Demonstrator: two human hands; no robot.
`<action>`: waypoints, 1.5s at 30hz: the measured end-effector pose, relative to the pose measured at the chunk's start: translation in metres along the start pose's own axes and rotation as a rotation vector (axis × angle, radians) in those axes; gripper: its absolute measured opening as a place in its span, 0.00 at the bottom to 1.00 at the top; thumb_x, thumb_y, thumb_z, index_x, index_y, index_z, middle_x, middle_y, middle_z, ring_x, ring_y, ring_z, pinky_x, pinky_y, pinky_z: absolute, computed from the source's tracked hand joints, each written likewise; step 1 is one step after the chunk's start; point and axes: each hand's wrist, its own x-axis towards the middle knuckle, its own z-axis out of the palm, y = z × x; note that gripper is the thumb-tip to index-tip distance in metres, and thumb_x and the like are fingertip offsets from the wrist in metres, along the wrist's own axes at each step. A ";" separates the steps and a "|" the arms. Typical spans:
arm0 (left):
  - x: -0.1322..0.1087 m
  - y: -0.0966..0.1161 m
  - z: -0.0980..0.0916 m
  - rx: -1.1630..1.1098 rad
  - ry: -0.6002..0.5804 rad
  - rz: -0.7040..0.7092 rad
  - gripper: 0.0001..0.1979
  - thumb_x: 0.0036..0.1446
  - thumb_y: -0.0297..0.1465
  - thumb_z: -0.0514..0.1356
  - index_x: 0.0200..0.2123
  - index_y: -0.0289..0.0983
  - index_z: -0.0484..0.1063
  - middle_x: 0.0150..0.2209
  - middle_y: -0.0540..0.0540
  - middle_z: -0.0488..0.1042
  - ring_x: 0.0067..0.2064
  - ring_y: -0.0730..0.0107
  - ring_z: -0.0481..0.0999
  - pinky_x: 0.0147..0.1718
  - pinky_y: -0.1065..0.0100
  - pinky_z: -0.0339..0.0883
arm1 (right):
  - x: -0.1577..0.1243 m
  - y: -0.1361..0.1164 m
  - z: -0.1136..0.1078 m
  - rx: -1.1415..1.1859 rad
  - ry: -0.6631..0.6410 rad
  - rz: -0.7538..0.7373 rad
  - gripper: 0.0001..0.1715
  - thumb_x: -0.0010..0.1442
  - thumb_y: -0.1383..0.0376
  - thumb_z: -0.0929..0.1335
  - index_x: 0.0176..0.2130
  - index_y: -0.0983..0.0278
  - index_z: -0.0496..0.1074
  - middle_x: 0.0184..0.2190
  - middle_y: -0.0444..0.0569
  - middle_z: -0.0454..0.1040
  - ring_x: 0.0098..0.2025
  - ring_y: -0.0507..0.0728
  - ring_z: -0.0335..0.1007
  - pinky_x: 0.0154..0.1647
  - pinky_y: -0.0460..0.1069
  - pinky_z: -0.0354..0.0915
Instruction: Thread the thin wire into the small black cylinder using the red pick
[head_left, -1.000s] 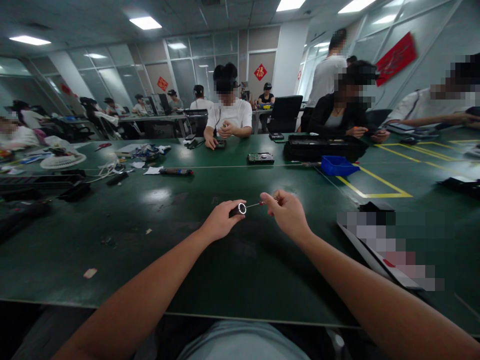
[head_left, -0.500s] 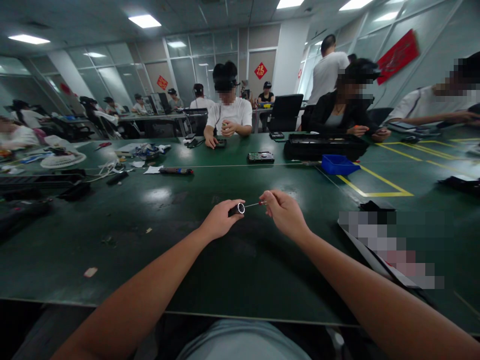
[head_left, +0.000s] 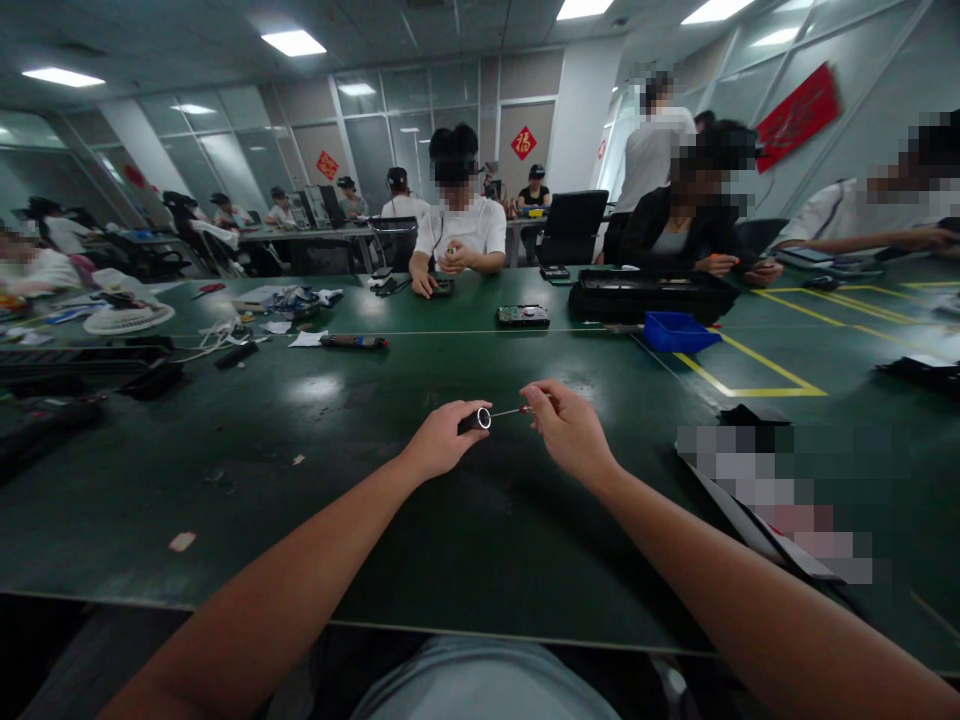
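"Fingers (head_left: 465,406) of the left hand (head_left: 433,441): condition?"

"Curled, thumb opposed, pinching one black cylinder (head_left: 469,423) from its sides. I hold it over the green table (head_left: 450,560), straight ahead of me, a bright ring (head_left: 485,419) on the end that faces my other hand."

"Right hand (head_left: 568,425), same entry?"

"Thumb and forefinger closed together on one slim tool (head_left: 506,412): metal shaft, red collar, grip mostly hidden behind my fingers. The remaining fingers are bent beneath."

"Relation of shaft to ring?"

"Slightly slanted, it spans the gap between my hands and reaches the ringed end. Whether the tip goes inside is too small to tell."

"Next, outward across the surface?"

"Item: one black piece (head_left: 754,414), to the right. Item: one dark rod (head_left: 352,342) with a red end, its other end against white paper (head_left: 306,340). Item: one blue tray (head_left: 679,330), beside yellow lines (head_left: 772,391). Item: one hard drive (head_left: 523,315), left of a long black casing (head_left: 652,295)."

"Farthest entries?"

"One co-worker (head_left: 480,232) in a white top, seated opposite me, a small object in hand. Behind, one black chair (head_left: 574,220); on the far wall, one red diamond sign (head_left: 523,143) bearing a gold character."
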 end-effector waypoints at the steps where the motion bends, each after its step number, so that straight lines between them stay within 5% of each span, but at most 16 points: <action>1: 0.000 0.001 0.000 0.002 -0.002 -0.003 0.21 0.60 0.31 0.63 0.57 0.43 0.71 0.50 0.45 0.75 0.52 0.59 0.73 0.55 0.57 0.64 | 0.000 0.001 0.000 0.007 0.003 0.000 0.20 0.66 0.51 0.61 0.42 0.62 0.74 0.23 0.44 0.71 0.26 0.55 0.68 0.27 0.50 0.61; 10: 0.000 0.002 -0.002 0.008 -0.008 -0.009 0.21 0.60 0.31 0.62 0.57 0.43 0.71 0.49 0.46 0.75 0.50 0.60 0.73 0.52 0.58 0.65 | 0.000 -0.002 -0.001 0.017 -0.006 0.023 0.23 0.68 0.50 0.59 0.37 0.61 0.74 0.21 0.42 0.67 0.25 0.55 0.67 0.27 0.50 0.60; 20: 0.000 0.003 -0.002 -0.001 -0.013 -0.018 0.21 0.60 0.31 0.62 0.57 0.42 0.71 0.48 0.45 0.75 0.49 0.59 0.73 0.52 0.58 0.65 | 0.002 0.005 0.003 0.044 0.012 0.018 0.19 0.66 0.52 0.62 0.43 0.62 0.73 0.28 0.46 0.74 0.29 0.56 0.69 0.32 0.51 0.65; 28: -0.001 0.006 -0.003 0.005 -0.018 -0.030 0.21 0.60 0.32 0.62 0.57 0.43 0.71 0.49 0.45 0.75 0.50 0.59 0.73 0.52 0.57 0.65 | 0.002 -0.001 0.000 -0.020 0.018 0.017 0.27 0.68 0.47 0.58 0.35 0.61 0.75 0.24 0.46 0.72 0.27 0.56 0.70 0.29 0.51 0.61; 36: 0.001 0.002 -0.002 -0.011 -0.006 -0.031 0.22 0.59 0.31 0.63 0.58 0.43 0.70 0.49 0.45 0.75 0.50 0.60 0.73 0.53 0.58 0.65 | 0.001 0.006 0.003 0.089 0.025 0.003 0.17 0.65 0.56 0.63 0.50 0.61 0.68 0.34 0.47 0.75 0.34 0.57 0.71 0.36 0.52 0.65; 42: 0.000 0.003 -0.002 -0.002 -0.009 -0.022 0.22 0.59 0.31 0.63 0.57 0.42 0.71 0.49 0.45 0.75 0.50 0.59 0.73 0.53 0.58 0.65 | 0.001 0.004 0.001 0.052 -0.027 0.015 0.23 0.67 0.49 0.59 0.38 0.61 0.73 0.22 0.43 0.68 0.26 0.55 0.66 0.28 0.50 0.60; 45: 0.000 0.003 -0.002 -0.002 0.000 -0.027 0.22 0.59 0.31 0.63 0.57 0.42 0.71 0.50 0.45 0.75 0.51 0.59 0.73 0.53 0.57 0.65 | 0.001 0.003 0.001 0.030 -0.010 0.009 0.21 0.67 0.50 0.60 0.42 0.61 0.73 0.26 0.45 0.71 0.27 0.56 0.68 0.29 0.50 0.61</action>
